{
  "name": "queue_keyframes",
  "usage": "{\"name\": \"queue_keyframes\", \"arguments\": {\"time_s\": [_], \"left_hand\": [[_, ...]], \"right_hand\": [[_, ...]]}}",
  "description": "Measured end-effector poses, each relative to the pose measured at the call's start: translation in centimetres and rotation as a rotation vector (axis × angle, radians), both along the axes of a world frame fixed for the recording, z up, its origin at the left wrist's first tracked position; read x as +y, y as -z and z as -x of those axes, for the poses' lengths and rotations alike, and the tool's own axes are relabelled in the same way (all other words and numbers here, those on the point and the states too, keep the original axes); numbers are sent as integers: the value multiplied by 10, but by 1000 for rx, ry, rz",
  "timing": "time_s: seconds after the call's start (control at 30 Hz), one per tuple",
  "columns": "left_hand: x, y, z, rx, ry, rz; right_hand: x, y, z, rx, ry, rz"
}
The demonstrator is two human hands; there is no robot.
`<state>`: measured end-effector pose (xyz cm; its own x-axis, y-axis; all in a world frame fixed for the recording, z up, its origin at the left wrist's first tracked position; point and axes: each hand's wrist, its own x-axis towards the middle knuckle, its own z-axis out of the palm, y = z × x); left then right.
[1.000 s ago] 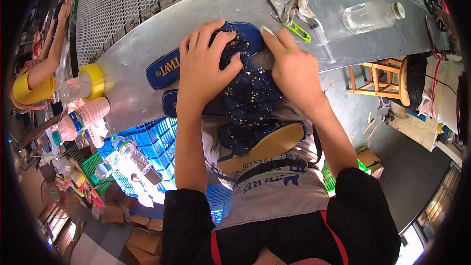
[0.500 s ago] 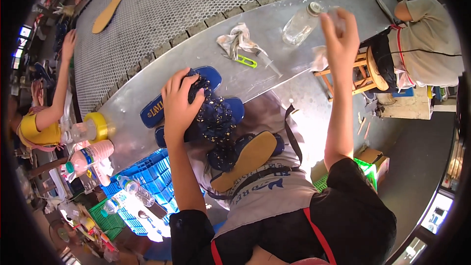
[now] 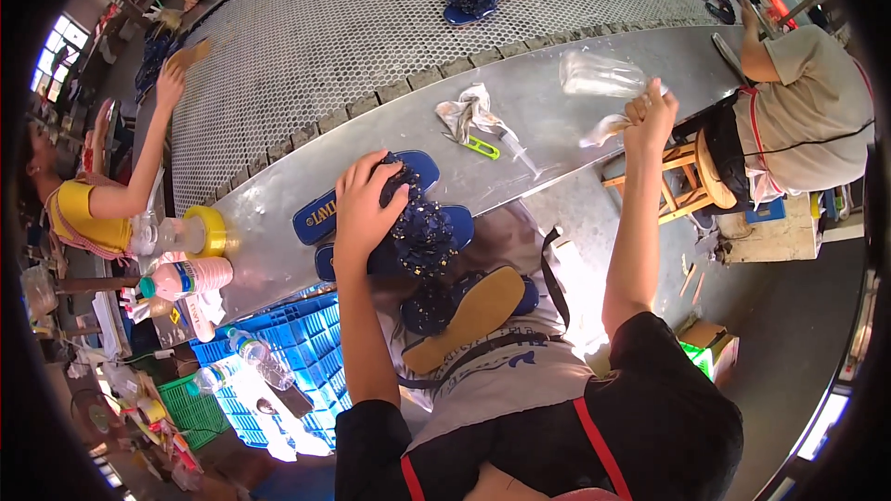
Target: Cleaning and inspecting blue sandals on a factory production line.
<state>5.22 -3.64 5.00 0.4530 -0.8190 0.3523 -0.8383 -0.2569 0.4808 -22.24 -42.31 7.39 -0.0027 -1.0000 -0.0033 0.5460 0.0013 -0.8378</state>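
Observation:
My left hand is closed over the dark, gold-flecked flower trim of a blue sandal on the metal bench. Below it, a second blue sandal with a similar flower lies at the bench edge. On my lap are footwear pieces with a tan sole facing up. My right hand pinches the neck end of a clear bottle, which lies tilted sideways and is blurred. Just under the bottle, a crumpled whitish cloth sits at the bench edge, near my right hand.
A stained rag, green cutter and syringe lie mid-bench. Beyond runs a mesh conveyor with several sandals. Yellow tape and a pink bottle stand left, above blue crates. Co-workers sit on both sides.
My right hand has closed on the bottle's neck, and the upright bottle has tipped sideways. My left hand stays on the sandal. A co-worker's hand at left has taken a tan sole off the conveyor.

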Motion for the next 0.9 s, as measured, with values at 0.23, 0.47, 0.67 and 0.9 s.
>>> {"name": "queue_keyframes", "arguments": {"time_s": [0.23, 0.47, 0.67, 0.9], "left_hand": [[3, 4, -1, 19, -25, -3], [-5, 2, -1, 5, -22, 29], [0, 5, -1, -3, -18, 28], [-2, -1, 2, 16, 0, 1]], "right_hand": [[22, -21, -29, 10, 72, -114], [27, -22, -26, 989, 128, 794], [59, -46, -40, 1145, -39, 896], [122, -40, -62, 1086, -80, 1159]]}}
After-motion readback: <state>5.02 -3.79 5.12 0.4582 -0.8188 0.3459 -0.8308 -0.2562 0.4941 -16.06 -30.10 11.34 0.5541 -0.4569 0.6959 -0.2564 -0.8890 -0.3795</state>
